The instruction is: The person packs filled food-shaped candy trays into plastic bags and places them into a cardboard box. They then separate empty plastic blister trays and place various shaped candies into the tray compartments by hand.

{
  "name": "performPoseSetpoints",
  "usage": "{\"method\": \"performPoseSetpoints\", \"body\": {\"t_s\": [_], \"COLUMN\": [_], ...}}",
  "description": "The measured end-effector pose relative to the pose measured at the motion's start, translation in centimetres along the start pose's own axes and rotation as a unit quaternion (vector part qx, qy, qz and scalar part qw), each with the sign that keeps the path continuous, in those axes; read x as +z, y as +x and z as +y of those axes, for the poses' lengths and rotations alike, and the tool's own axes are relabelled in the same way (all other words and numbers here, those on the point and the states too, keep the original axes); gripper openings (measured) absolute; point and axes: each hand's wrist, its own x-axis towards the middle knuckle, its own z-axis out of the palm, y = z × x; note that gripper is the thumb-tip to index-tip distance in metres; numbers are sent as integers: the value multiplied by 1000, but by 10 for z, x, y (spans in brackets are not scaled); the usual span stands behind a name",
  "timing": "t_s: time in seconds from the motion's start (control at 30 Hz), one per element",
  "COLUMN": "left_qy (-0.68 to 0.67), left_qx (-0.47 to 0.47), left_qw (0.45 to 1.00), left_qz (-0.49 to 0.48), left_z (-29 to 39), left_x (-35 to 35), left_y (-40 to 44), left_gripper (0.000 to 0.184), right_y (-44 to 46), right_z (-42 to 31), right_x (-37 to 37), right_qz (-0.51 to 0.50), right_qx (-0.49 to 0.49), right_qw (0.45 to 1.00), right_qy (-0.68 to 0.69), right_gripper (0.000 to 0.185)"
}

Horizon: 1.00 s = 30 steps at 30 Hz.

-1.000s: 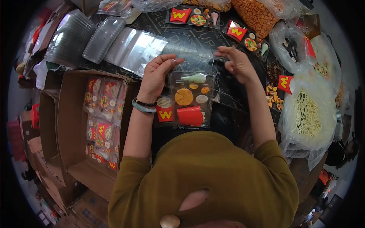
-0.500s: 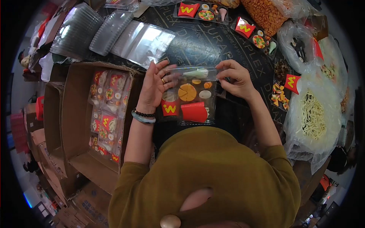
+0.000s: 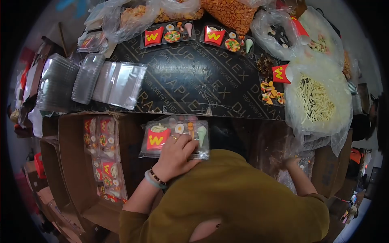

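Observation:
My left hand (image 3: 176,154) grips a clear bagged pack of toy food (image 3: 201,128) at its near edge, fingers curled over the top. Through the plastic show a red fries carton with a yellow letter, a fried egg, small orange pieces and a pale green cone-like piece. The pack is in front of my body, just below the table's near edge. My right hand (image 3: 291,163) reaches down at the lower right beside clear plastic (image 3: 285,178). Its fingers are blurred and partly hidden, so what it holds, if anything, cannot be made out.
An open cardboard box (image 3: 87,194) with several packed sets stands at left. On the black table (image 3: 182,77) are clear trays (image 3: 56,83), plastic bags (image 3: 121,83) and two filled trays (image 3: 168,35). A bag of toy fries (image 3: 316,99) overhangs the right edge.
The pack has turned, showing its fries carton upright, and my left hand has moved onto its near edge. My right hand has left the pack and dropped to the lower right. The view has shifted.

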Motion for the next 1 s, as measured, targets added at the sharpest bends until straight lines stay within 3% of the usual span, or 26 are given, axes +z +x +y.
{"method": "performPoseSetpoints", "body": {"t_s": [0.03, 0.1, 0.17, 0.2, 0.23, 0.3, 0.33, 0.37, 0.4, 0.5, 0.67, 0.77, 0.87, 1.0], "left_qy": [-81, -147, -42, 48, 131, 141, 82, -65, -209, -298, -472, -531, -494, -500], "left_qx": [-53, -54, -115, -153, -202, -321, -380, -402, -413, -396, -313, -291, -311, -295], "left_qw": [994, 987, 975, 948, 920, 873, 866, 858, 831, 820, 764, 735, 773, 763], "left_qz": [-56, 31, 183, 276, 310, 338, 314, 314, 308, 285, 308, 304, 249, 285], "left_z": [-18, -34, -36, -40, -47, -60, -84, -92, -98, -80, -82, -77, -80, -73], "left_x": [23, 40, 36, 35, 29, 36, 57, 68, 71, 54, 62, 48, 38, 33], "left_y": [-6, -18, -23, -27, -32, -34, -49, -55, -57, -47, -52, -56, -72, -69], "left_gripper": [48, 46, 41, 40, 53, 76, 89, 89, 89, 96, 95, 96, 93, 91], "right_y": [2, -27, -74, -93, -113, -103, -97, -86, -72, -31, -33, -39, -40, -33], "right_z": [4, -28, -88, -120, -151, -194, -210, -228, -242, -269, -278, -273, -280, -287], "right_x": [9, 11, -12, -32, -52, -110, -143, -176, -209, -281, -262, -217, -177, -163], "right_qz": [15, 77, 251, 380, 478, 607, 657, 696, 726, 748, 637, 631, 612, 626], "right_qx": [58, 88, 1, -130, -270, -457, -494, -494, -462, -344, -242, -323, -374, -371], "right_qw": [992, 961, 939, 905, 832, 650, 569, 520, 505, 549, 702, 668, 661, 653], "right_qy": [-114, -250, -234, -143, -83, -11, -19, -37, -67, -144, -207, -226, -222, -208], "right_gripper": [29, 33, 38, 40, 42, 65, 69, 73, 77, 90, 119, 115, 114, 117]}}
